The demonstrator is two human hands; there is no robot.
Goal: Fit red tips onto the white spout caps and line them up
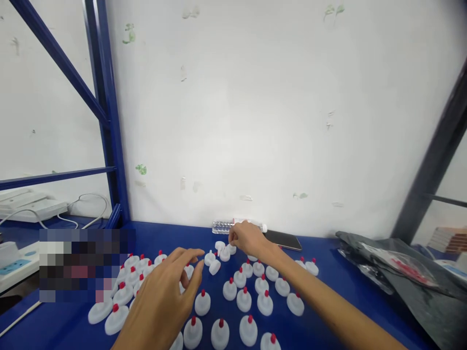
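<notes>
1. Nearest to us, white caps with red tips [248, 329] stand upright in loose rows on the blue table [321, 321]; they sit close together, some nearly touching; we judge that a brushing wrist or forearm could topple several at once.

2. Our left hand [164, 296] hovers at about 7 o'clock of the cluster, fingers spread and empty, gripping nothing; its fingertips are just above the caps at the group's left; we judge a careless drop of the palm would knock those beneath it.

3. Our right hand [248, 238] reaches to 12 o'clock, fingers pinched together over the plain white caps [221, 250] that carry no red tip; we cannot tell whether it actually holds one; some of these lie tilted, and one could roll off among the finished rows.

4. The right forearm crosses above the caps at 4 o'clock; a low withdrawal risks sweeping them.

5. Farther, a clear bottle [224, 226] lies on its side against the wall, just beside a dark phone [284, 239]; the reaching hand is near both; a nudge could set the bottle rolling.

6. At 3 o'clock a grey plastic bag [408, 272] lies well apart; at 9 o'clock a power strip [16, 265] and cables sit apart.
</notes>
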